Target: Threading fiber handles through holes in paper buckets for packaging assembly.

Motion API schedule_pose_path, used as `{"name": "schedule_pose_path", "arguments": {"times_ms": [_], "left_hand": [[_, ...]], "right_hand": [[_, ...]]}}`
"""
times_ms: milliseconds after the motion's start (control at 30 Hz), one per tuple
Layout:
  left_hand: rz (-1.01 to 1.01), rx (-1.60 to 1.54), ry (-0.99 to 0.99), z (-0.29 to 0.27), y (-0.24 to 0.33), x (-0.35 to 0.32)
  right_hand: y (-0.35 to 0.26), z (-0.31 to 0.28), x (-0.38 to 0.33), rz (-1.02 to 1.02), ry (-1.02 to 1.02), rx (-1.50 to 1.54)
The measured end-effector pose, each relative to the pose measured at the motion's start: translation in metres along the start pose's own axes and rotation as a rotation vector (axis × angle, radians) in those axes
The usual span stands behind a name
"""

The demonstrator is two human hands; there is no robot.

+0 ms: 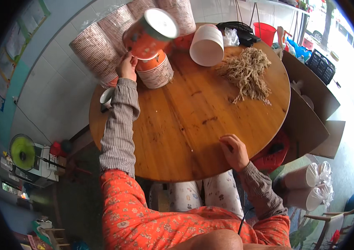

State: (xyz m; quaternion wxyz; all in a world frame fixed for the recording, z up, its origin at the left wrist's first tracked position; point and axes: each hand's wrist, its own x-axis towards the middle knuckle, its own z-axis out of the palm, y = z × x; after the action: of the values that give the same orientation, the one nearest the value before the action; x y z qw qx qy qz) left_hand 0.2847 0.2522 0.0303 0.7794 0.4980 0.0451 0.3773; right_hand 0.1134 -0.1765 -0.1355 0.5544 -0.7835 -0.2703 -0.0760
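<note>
"Red tub [147, 37] at eleven o'clock: which step?"

"Separating one, I'd judge from here; left hand [127, 68] grips it by the stack [156, 76]. Right hand [235, 153], four o'clock, half-curled, empty. Next needs steadiness."

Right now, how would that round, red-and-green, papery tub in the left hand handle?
The round, red-and-green, papery tub is probably light: only the left hand grips it. Its round wall suggests it could roll if laid sideways.
</note>
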Motion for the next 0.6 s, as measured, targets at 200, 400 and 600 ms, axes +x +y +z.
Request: {"name": "schedule_pose_path", "arguments": {"times_ms": [200,400,600], "left_hand": [[-0.220,-0.065,0.131,-0.047,-0.025,0.078],[-0.126,0.504,0.202,-0.033,-0.032,0.070],[0.862,1.035,-0.061,0.013,0.022,0.103]], "right_hand": [[-0.007,0.003,0.003,-0.005,-0.030,-0.017],[-0.003,-0.003,0.003,0.051,-0.043,-0.063],[-0.008,0.001,0.005,-0.001,-0.053,-0.060]]}}
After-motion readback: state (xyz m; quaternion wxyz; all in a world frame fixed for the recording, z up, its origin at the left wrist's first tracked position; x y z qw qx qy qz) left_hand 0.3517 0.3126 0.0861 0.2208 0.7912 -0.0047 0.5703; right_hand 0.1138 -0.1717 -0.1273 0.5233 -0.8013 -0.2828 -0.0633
